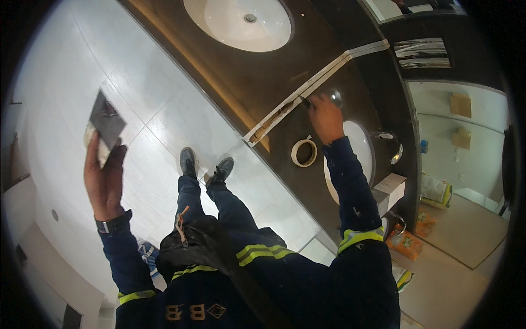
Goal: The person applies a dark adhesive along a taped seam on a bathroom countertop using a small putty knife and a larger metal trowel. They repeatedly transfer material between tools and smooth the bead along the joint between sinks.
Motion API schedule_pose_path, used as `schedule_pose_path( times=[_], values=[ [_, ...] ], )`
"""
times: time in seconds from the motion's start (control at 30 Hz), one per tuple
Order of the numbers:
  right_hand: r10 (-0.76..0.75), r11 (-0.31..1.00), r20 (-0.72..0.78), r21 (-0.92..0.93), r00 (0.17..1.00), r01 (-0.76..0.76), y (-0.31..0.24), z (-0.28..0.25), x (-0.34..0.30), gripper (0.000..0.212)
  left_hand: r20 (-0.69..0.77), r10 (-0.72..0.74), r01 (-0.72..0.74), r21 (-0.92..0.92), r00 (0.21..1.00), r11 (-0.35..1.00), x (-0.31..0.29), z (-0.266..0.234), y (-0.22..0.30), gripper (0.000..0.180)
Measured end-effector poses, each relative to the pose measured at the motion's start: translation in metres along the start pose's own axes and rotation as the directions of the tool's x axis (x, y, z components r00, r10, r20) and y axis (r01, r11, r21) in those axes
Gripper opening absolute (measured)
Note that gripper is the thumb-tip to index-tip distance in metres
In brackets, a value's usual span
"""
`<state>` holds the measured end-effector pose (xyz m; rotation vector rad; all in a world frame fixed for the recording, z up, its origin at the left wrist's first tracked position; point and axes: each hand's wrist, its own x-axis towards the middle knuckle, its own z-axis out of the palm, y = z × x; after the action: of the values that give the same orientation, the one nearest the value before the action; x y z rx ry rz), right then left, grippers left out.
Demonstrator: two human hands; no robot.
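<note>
Out over the floor, my left hand (105, 178) is closed on a flat grey square plate (108, 116) with whitish material along its lower side. My right hand (327, 118) is over the dark countertop (263, 82), fingers closed round a small dark putty knife (304, 101). Its tip meets a seam in the counter, edged by two strips of white masking tape (323, 75). Brown filler (284, 108) shows in the seam toward the front edge. A roll of masking tape (304, 152) lies on the counter, just below my right hand.
Two white basins (235, 27) (350, 159) are set into the counter, the nearer partly behind my right forearm. Past it are a chrome faucet (396, 152) and a white box (390, 192). A mirror (460, 142) lines the right side. Pale floor tiles (148, 104) lie left.
</note>
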<state>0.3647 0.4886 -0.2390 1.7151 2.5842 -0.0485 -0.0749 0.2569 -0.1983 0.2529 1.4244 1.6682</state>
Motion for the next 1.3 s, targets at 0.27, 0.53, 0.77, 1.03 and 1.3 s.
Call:
schedule_pose_path(
  times=[0.27,0.53,0.77,1.03,1.3],
  values=[
    [-0.067,0.998,-0.006,0.012,0.998,0.067,-0.010,0.026,0.004,0.022,-0.128,0.012,-0.030,-0.140,0.992,0.990,-0.002,-0.049,0.009,0.031],
    [-0.032,0.999,0.050,0.001,0.998,0.032,-0.031,0.025,-0.007,0.021,-0.132,0.055,-0.060,-0.037,0.990,0.997,-0.007,-0.060,0.006,0.038],
    [-0.046,0.999,0.112,0.014,0.993,0.045,-0.048,0.020,-0.015,0.022,-0.157,0.019,-0.038,-0.119,0.987,0.992,-0.004,-0.063,0.006,0.039],
    [-0.103,0.994,0.091,0.039,0.991,0.100,-0.067,0.022,-0.032,0.021,-0.136,0.014,-0.037,-0.170,0.991,0.985,-0.001,-0.073,0.007,0.039],
    [-0.122,0.990,0.093,0.084,0.988,0.115,-0.083,0.026,-0.047,0.023,-0.113,-0.021,-0.012,-0.283,0.993,0.959,0.003,-0.077,0.008,0.037]
  ],
)
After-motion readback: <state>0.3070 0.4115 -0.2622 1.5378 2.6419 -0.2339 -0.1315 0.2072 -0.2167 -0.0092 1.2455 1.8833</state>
